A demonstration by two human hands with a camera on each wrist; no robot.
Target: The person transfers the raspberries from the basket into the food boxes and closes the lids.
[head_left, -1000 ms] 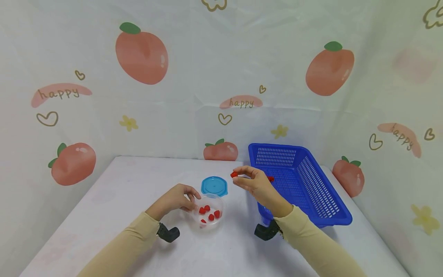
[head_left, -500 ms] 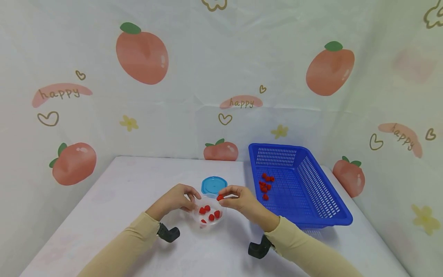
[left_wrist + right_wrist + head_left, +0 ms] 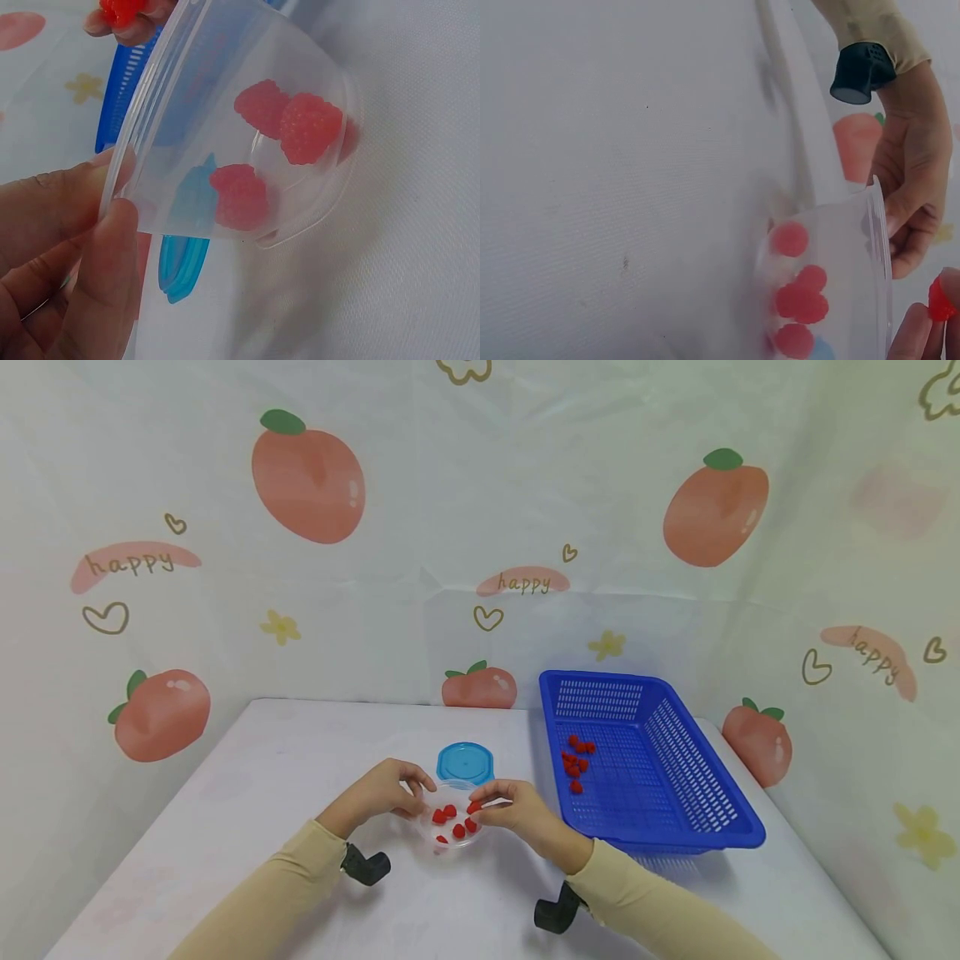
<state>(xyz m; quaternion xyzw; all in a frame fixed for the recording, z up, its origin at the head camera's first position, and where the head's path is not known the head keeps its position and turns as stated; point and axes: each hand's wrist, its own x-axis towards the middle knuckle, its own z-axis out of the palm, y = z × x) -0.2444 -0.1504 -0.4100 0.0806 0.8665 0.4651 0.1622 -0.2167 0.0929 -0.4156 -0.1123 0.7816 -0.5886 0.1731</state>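
Observation:
A clear plastic tub [image 3: 180,195] stands on the white table with several raspberries [image 3: 311,127] at its bottom. My left hand [image 3: 385,789] pinches the tub's rim between thumb and fingers on its left side, as the left wrist view shows closely. Over the tub's right side, my right hand [image 3: 525,817] pinches a single raspberry [image 3: 940,300] between thumb and fingertips. In the left wrist view that raspberry shows above the rim, still between the fingers.
Right of the tub stands a blue plastic basket [image 3: 660,777] with more raspberries [image 3: 574,764] along its left side. A blue lid [image 3: 465,762] lies on the table [image 3: 322,735] just behind the tub. A printed cloth [image 3: 405,485] hangs at the back.
My right hand has come left and down from beside the basket to the tub, carrying the raspberry. The left hand has stayed at the rim.

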